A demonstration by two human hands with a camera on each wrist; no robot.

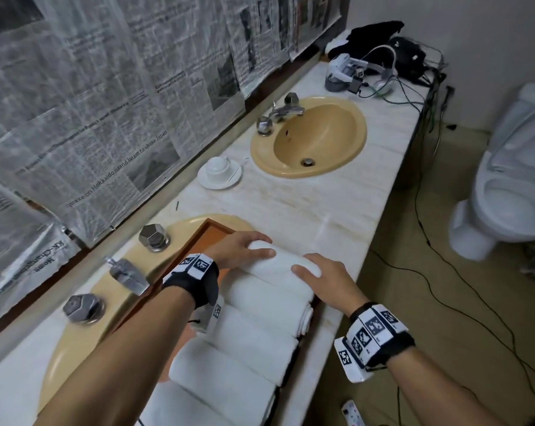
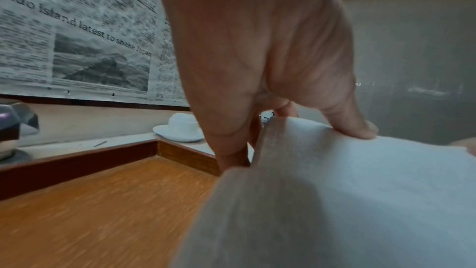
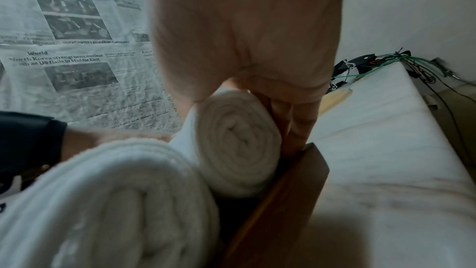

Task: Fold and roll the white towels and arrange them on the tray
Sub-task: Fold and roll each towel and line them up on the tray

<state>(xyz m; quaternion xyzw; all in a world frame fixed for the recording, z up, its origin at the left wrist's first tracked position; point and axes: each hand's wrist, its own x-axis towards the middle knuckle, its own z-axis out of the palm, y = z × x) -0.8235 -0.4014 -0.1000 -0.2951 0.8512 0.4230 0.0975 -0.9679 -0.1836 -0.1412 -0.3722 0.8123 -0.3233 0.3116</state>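
Note:
A brown wooden tray lies across the near yellow sink. Several rolled white towels lie side by side in it. Both hands hold the farthest rolled towel at the tray's far end. My left hand grips its left end, thumb on top and fingers down the far side. My right hand grips its right end. In the left wrist view the left hand clasps the towel over the bare tray floor. In the right wrist view the right hand wraps the spiral end of the roll, beside the tray wall.
Chrome taps stand left of the tray. A white cup and saucer and a second yellow sink lie farther along the marble counter. A headset and cables sit at its far end. A toilet stands on the right.

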